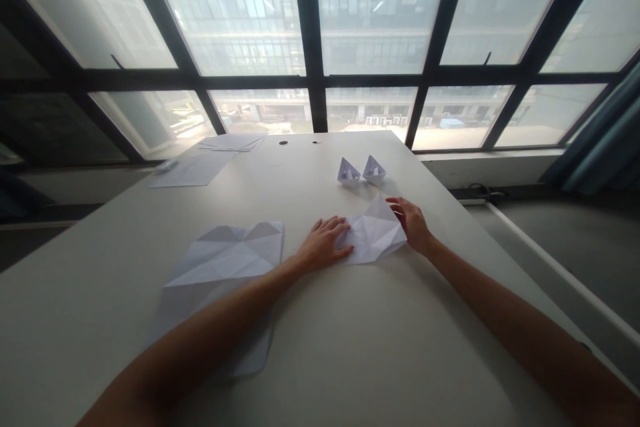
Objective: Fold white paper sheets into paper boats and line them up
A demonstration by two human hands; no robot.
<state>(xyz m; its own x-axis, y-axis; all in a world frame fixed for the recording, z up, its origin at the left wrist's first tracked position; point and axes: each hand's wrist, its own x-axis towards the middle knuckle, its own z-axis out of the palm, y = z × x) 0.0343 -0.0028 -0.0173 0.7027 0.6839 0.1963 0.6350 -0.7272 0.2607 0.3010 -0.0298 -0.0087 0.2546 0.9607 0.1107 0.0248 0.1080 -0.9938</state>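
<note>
A partly folded sheet of white paper (pixel 373 233) lies on the table, creased, with a peak raised at its far right side. My left hand (pixel 325 243) rests flat on its left end, fingers spread. At the right edge, my right hand (pixel 411 223) has its fingers bent round the raised part, gripping it; some fingertips are hidden behind the paper. Beyond the hands stand two small folded paper boats (pixel 349 173) side by side. To the left lies a larger creased paper sheet (pixel 225 257), partly covered by my left forearm.
The white table (pixel 240 203) reaches toward a wall of dark-framed windows (pixel 313 27). Flat paper sheets (pixel 195 167) lie at its far left. Two small round spots (pixel 283 143) are near the far edge. A blue curtain (pixel 590 140) hangs at the right.
</note>
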